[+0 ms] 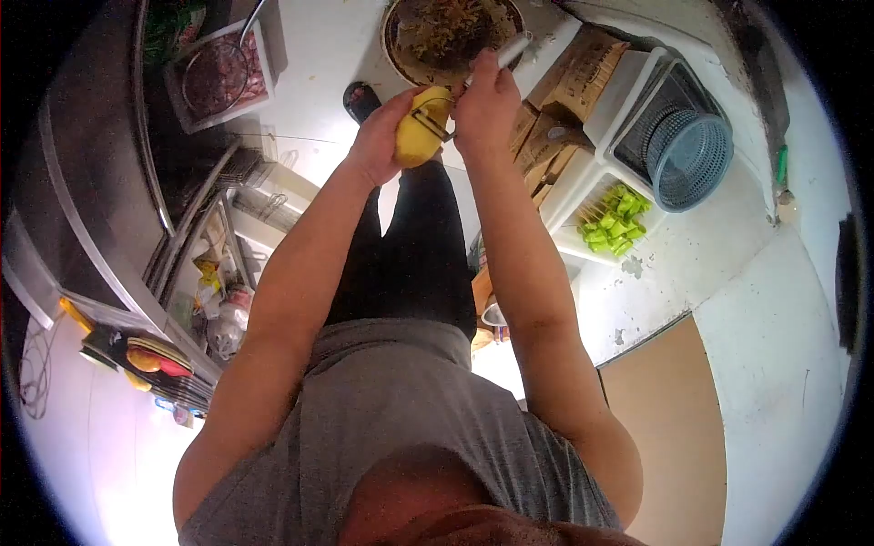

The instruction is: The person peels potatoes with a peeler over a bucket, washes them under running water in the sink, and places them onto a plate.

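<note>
A peeled-looking yellow potato (414,141) is gripped in my left hand (378,136), with its fingers wrapped round the far side. My right hand (485,111) is closed on the pale handle of a peeler (431,124). The peeler's metal head lies across the potato's right side, and a strip of yellow stands up at the top of it. Beyond both hands, a round basin (397,56) holds a heap of brownish peelings (446,29). My fingers hide part of the handle and of the potato.
Far left stands a white tub (266,64) of reddish pieces with a wire strainer. To the right are cardboard boxes (583,77), a blue-grey plastic basket (696,168) and a white tray (564,238) with skewered green pieces (614,223). Metal shelving (173,309) runs along the left.
</note>
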### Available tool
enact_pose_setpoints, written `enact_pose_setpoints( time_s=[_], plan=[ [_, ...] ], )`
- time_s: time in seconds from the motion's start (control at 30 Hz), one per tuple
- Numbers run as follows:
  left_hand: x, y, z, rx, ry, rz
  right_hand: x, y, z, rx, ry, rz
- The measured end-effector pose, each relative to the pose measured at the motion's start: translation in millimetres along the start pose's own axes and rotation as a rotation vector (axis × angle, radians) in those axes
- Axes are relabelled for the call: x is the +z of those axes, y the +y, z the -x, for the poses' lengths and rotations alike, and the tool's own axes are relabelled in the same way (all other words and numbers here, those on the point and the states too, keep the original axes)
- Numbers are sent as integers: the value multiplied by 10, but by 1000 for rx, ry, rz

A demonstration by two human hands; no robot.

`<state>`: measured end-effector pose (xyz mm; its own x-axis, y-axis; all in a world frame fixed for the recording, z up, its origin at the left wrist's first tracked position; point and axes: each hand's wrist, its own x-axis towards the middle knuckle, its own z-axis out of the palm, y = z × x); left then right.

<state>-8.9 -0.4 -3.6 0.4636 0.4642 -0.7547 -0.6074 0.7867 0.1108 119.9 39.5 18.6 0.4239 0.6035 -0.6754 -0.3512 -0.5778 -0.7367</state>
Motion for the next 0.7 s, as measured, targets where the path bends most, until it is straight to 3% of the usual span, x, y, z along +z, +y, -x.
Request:
enact_pose_setpoints(
  time_s=[0.1,0.13,0.23,0.27,0.37,0.63,0.7],
  plan=[
    [-70,33,16,-26,-20,-68,-2,-43,-152,-239,99,235],
    [-74,44,26,-36,-26,-92,-38,-11,-285,-200,122,15],
    [-69,74,17,-25,10,-89,-112,-31,-493,-241,216,-149],
    [-65,77,12,-36,39,-75,-120,-18,-476,-84,251,-166],
    [-74,92,-29,-48,89,-55,-105,-20,-263,91,145,-69],
    [-153,43,-102,10,36,-95,-71,223,-391,-61,-44,148],
    [-132,42,-81,2,73,-138,-51,149,-483,-138,101,98]
  ],
)
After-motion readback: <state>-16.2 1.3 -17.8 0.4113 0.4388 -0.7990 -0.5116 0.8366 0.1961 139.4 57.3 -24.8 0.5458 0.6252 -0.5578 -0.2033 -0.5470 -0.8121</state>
